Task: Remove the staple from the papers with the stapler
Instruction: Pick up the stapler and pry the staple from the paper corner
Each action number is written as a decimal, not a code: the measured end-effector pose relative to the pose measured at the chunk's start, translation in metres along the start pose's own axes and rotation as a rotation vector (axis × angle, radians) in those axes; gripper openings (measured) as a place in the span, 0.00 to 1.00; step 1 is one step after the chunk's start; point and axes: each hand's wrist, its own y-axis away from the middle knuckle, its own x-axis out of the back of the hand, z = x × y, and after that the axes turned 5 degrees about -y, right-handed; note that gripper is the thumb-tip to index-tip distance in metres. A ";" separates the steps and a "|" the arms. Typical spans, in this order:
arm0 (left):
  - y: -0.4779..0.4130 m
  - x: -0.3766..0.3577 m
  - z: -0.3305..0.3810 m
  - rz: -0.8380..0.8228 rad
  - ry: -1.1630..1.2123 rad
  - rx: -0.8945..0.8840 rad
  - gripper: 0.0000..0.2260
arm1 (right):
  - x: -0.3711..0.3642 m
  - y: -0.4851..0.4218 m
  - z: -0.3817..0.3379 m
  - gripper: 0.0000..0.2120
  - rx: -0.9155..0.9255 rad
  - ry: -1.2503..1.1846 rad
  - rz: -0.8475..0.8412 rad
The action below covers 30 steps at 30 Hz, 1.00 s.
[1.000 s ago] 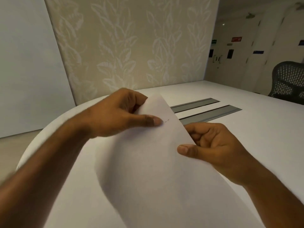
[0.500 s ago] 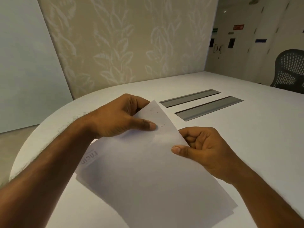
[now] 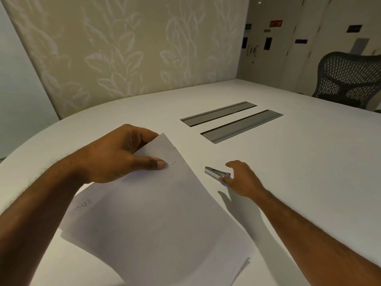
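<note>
head view: left hand [image 3: 115, 155] pinches papers [image 3: 156, 213]; right hand [image 3: 242, 178] touching stapler [image 3: 216, 174].

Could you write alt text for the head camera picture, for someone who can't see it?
The left hand pinches the papers near the staple, while the right hand reaches a small metal stapler lying on a white table.

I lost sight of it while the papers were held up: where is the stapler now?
In the head view the stapler lies on the white table, just right of the papers, with the right hand reaching onto its near end.
</note>
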 end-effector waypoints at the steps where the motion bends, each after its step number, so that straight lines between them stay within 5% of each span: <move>1: -0.002 -0.001 -0.001 0.003 -0.005 0.002 0.12 | -0.005 -0.005 -0.003 0.28 0.029 0.043 -0.006; 10: -0.009 -0.015 -0.016 0.050 -0.014 -0.010 0.08 | -0.036 -0.033 -0.014 0.15 0.050 0.239 -0.089; 16: -0.008 -0.018 -0.022 0.065 -0.019 -0.022 0.09 | -0.032 -0.029 -0.001 0.06 0.088 0.028 -0.069; 21: -0.007 -0.021 -0.025 0.097 -0.057 -0.039 0.08 | 0.002 0.007 -0.043 0.08 0.040 -0.848 -0.069; 25: -0.008 -0.024 -0.026 0.125 -0.080 -0.036 0.08 | 0.045 0.039 -0.071 0.17 -0.031 -1.550 -0.291; 30: -0.010 -0.025 -0.019 0.139 -0.098 -0.033 0.09 | 0.061 0.067 -0.085 0.28 -0.040 -1.815 -0.555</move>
